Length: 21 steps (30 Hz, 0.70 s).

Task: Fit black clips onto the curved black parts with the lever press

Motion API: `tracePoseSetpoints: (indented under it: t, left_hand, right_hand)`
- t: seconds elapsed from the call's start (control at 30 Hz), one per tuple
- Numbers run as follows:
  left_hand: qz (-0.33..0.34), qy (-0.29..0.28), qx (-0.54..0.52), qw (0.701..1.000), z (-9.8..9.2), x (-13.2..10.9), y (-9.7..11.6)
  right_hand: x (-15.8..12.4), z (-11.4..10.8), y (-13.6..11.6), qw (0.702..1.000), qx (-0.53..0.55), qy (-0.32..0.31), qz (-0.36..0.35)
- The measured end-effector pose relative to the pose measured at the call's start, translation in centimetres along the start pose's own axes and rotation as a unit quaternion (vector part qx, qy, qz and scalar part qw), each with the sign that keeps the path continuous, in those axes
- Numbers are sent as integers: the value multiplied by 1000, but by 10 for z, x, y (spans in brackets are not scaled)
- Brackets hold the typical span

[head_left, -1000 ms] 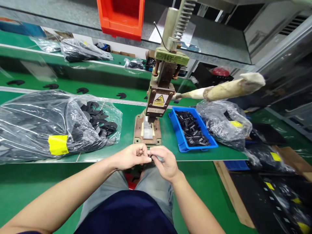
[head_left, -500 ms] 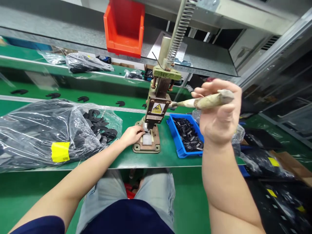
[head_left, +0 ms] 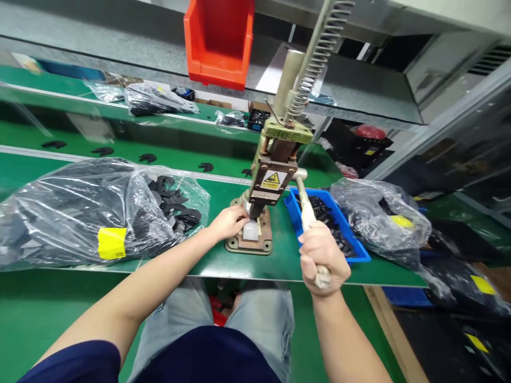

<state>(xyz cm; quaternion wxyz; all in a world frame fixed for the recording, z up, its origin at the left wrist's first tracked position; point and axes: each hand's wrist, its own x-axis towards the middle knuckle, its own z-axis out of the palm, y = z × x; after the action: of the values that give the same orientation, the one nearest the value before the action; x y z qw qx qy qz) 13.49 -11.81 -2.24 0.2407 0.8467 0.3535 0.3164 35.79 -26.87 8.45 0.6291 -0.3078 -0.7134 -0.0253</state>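
A hand-operated bench press [head_left: 273,178] with a yellow warning label stands on the green workbench. My right hand [head_left: 324,255] is wrapped round its lever [head_left: 306,205], which slants down toward me. At the press base [head_left: 261,246], my left hand [head_left: 230,222] has its fingertips pinched close beside the ram, left of a small whitish block [head_left: 250,231]. What those fingertips hold is too small and hidden to make out. To the right, a blue bin [head_left: 361,254] of small black parts sits partly behind my right hand and the lever.
Left of the press lies a large clear bag [head_left: 72,213] of dark curved pieces. Several black curved pieces [head_left: 147,158] lie on the green strip behind. An orange bin [head_left: 219,42] sits on the shelf above. Another plastic bag [head_left: 379,218] rests at the right.
My right hand has pulled the lever down toward me, its loosely opened fingers now closed round the handle. My left hand stays at the press base. The whole view has shifted slightly.
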Motion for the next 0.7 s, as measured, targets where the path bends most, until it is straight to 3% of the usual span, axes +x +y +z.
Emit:
tracePoseSetpoints:
  t: [0.1,0.2,0.3,0.4,0.53,0.7]
  left_hand:
    - [-6,-28,18,999,-20,-2,-3]
    - [-8,-76,118,990,-65,-7,-23]
    - [-79,-139,262,952,-119,-14,-54]
    - [-163,-230,309,908,-152,-19,-84]
    - [-177,-316,297,884,-152,-21,-102]
    - [-162,-313,310,883,-135,-14,-104]
  right_hand:
    - [-15,3,6,999,-30,26,4]
    - [-15,6,10,999,-33,41,1]
    - [-12,8,12,998,-27,52,-16]
    - [-10,10,12,997,-12,67,-31]
    - [-10,12,11,997,-4,70,-29]
    - [-11,11,10,997,-7,68,-28]
